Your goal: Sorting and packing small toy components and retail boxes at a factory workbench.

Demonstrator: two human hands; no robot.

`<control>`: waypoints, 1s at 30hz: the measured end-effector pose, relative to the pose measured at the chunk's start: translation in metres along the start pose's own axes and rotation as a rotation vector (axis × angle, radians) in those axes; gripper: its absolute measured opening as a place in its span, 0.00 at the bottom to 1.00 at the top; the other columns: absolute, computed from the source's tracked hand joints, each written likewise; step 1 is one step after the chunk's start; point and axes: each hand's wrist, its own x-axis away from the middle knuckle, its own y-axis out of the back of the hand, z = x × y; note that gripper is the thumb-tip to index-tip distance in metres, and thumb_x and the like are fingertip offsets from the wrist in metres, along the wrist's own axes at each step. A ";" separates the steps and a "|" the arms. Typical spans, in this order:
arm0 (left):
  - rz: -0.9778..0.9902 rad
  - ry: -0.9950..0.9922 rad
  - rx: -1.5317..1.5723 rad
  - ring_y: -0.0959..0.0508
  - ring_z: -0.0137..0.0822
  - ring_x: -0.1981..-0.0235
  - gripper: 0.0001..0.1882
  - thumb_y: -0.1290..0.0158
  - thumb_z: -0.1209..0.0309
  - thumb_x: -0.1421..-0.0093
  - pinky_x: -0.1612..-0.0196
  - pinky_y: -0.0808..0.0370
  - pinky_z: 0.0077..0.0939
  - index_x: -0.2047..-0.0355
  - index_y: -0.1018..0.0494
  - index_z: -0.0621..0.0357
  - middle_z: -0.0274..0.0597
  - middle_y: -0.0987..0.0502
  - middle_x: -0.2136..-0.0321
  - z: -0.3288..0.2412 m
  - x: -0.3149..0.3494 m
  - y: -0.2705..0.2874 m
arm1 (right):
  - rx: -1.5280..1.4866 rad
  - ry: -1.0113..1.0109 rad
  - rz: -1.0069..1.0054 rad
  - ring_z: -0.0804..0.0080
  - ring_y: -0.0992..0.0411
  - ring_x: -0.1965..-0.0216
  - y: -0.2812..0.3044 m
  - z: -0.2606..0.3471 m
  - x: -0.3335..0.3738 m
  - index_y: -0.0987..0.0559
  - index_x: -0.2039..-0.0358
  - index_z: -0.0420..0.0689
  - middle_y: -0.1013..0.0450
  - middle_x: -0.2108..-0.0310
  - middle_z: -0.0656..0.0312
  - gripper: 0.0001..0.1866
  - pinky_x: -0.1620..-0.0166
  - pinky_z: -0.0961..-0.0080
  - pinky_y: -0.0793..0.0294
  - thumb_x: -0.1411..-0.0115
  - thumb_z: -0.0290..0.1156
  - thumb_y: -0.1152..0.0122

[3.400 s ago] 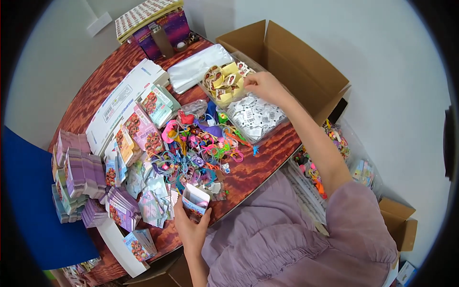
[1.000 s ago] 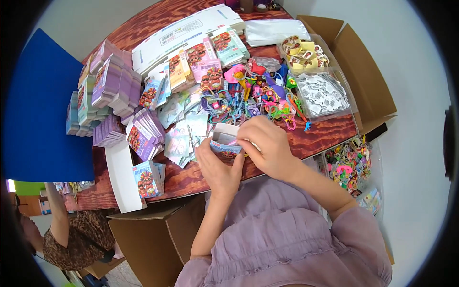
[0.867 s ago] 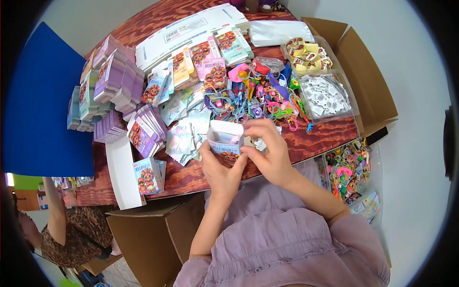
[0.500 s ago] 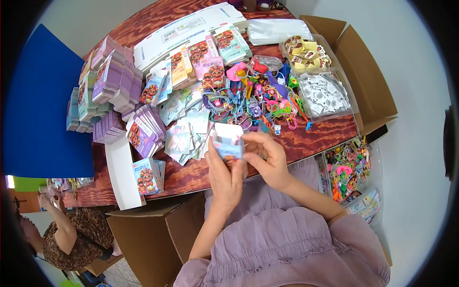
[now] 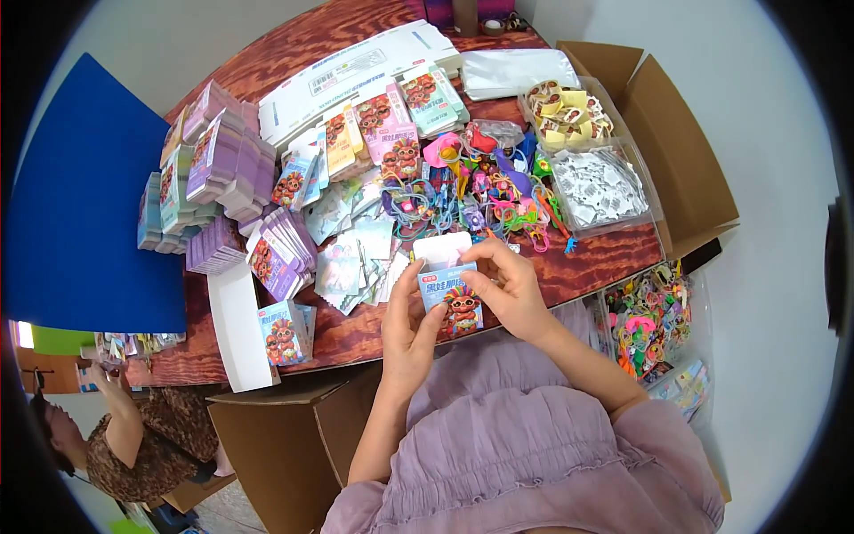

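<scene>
Small blue box (image 5: 454, 304): one, upright flap open at its far side, held above the near edge of the table (image 5: 592, 265); a bit of pink shows at its mouth, the rest of the contents hidden.

Left hand (image 5: 408, 334): closed around the box's left side.

Right hand (image 5: 505, 294): thumb on the box's front, fingers curled at the mouth; whether they grip anything, cannot tell.

Clear tray, far right (image 5: 596, 86): yellow-backed stickers (image 5: 569, 114), in a heap.

Clear tray just nearer (image 5: 616, 222): white printed slips (image 5: 598, 187), loose.

Clear tub, right, below table level (image 5: 710, 343): mixed colourful trinkets (image 5: 648, 325).

Cardboard carton, right (image 5: 689, 147): flaps up; contents out of sight.

Long white box, near left (image 5: 236, 307): blue box group (image 5: 283, 334) at its right side.

Loose, mid-table: trinket pile (image 5: 489, 187); pale packets (image 5: 342, 267) to its left.
</scene>
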 end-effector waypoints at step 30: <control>0.217 0.004 -0.177 0.25 0.36 0.49 0.33 0.48 0.88 0.40 0.50 0.24 0.29 0.36 0.41 0.57 0.45 0.30 0.48 -0.007 0.005 0.020 | 0.296 0.182 0.115 0.69 0.29 0.59 0.015 0.037 0.007 0.20 0.57 0.42 0.29 0.60 0.58 0.11 0.57 0.76 0.30 0.42 0.22 0.39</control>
